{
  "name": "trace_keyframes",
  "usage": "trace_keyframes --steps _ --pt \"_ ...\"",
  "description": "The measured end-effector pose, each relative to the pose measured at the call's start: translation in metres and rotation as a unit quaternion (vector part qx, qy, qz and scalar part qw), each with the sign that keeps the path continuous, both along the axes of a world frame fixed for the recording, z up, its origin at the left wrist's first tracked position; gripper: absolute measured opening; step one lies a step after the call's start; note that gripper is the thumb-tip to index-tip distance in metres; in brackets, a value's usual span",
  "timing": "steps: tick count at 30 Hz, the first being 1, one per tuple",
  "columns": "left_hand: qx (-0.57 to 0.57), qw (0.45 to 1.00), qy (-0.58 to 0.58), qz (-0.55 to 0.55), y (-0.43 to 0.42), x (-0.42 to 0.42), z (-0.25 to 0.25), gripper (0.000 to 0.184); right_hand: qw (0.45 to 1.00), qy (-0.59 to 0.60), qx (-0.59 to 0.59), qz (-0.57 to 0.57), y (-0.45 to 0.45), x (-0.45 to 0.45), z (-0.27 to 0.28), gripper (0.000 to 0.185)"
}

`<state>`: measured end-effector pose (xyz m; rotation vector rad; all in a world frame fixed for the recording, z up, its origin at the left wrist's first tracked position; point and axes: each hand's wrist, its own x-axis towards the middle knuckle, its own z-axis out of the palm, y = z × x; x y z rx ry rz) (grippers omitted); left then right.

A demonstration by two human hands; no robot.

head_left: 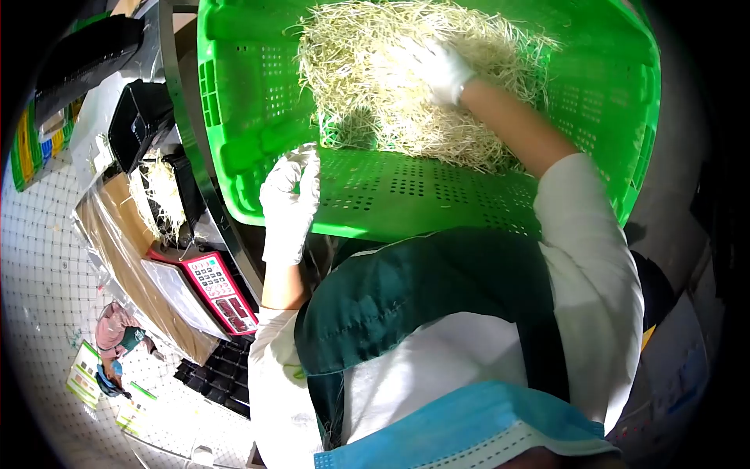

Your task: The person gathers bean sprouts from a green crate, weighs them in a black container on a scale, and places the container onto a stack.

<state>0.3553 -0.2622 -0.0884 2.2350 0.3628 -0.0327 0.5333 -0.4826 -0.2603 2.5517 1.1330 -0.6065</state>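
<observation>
A large heap of pale bean sprouts (367, 59) lies in the green plastic crate (367, 187), against its far side. My right hand (445, 74), in a white glove, reaches onto the sprouts from the right. Its fingers appear stretched out and partly sunk among the strands, where glare blurs the tips. Also gloved in white, my left hand (291, 191) is at the crate's near left corner, apart from the heap. Its fingers are loosely bent, and green shows through the gap beside the thumb. Nothing can be seen in it.
Left of the crate runs a metal frame edge (205, 156). Beyond it are a black tray of sprouts (160, 195), a red scale with a keypad (219, 293), a cardboard box in plastic wrap (133, 250) and black woven crates (215, 383). Another person (117, 336) is farther off, lower left.
</observation>
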Motion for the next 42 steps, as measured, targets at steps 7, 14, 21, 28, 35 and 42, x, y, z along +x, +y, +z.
trace_keyframes --steps 7,14,21,28,35,42 --pt "0.027 0.998 -0.058 0.003 -0.003 0.003 0.001 0.006 0.994 0.082 -0.023 -0.075 0.025 0.013 0.022 0.120" --pt "-0.037 0.998 -0.043 0.029 0.001 -0.002 0.000 0.002 0.994 0.073 -0.019 -0.084 -0.011 0.005 0.004 0.092" --pt "-0.041 0.995 -0.089 -0.006 0.001 0.002 0.002 0.004 0.923 0.021 0.337 -0.184 -0.064 0.023 0.138 0.070" --pt "0.017 0.989 0.033 -0.145 0.024 0.008 -0.004 0.033 0.936 0.173 0.202 -0.231 -0.081 0.055 0.094 0.093" --pt "0.310 0.833 0.090 -0.450 -0.041 0.151 -0.073 0.094 0.902 0.180 0.216 -0.328 -0.068 0.058 0.029 0.086" --pt "0.564 0.725 -0.131 -0.372 -0.070 0.127 -0.231 0.114 0.981 0.127 -0.041 -0.141 -0.059 -0.054 0.025 0.121"
